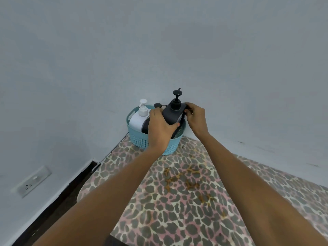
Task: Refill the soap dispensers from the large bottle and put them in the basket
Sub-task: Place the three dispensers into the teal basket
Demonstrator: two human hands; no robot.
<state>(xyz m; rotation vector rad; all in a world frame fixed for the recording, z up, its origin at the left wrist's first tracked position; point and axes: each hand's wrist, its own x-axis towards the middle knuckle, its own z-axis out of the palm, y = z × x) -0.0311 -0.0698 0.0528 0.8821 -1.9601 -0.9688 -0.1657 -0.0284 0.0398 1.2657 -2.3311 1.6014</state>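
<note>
A light blue perforated basket point(140, 141) stands at the far corner of the table, against the wall. Inside it on the left is a white pump dispenser point(137, 120). A dark grey pump dispenser point(173, 111) sits upright in the basket's right half, its black pump head sticking up. My left hand point(160, 127) grips its near side. My right hand point(196, 118) holds its right shoulder, fingers curled over the top. Another black pump head point(157, 105) pokes out behind my left hand; its bottle is mostly hidden. The large bottle is not in view.
The table point(177, 201) wears a leopard-print cloth in pink and grey, with brownish stains point(188, 181) in the middle. Grey walls meet right behind the basket. A wall socket point(31, 181) sits low on the left, beyond the table's left edge.
</note>
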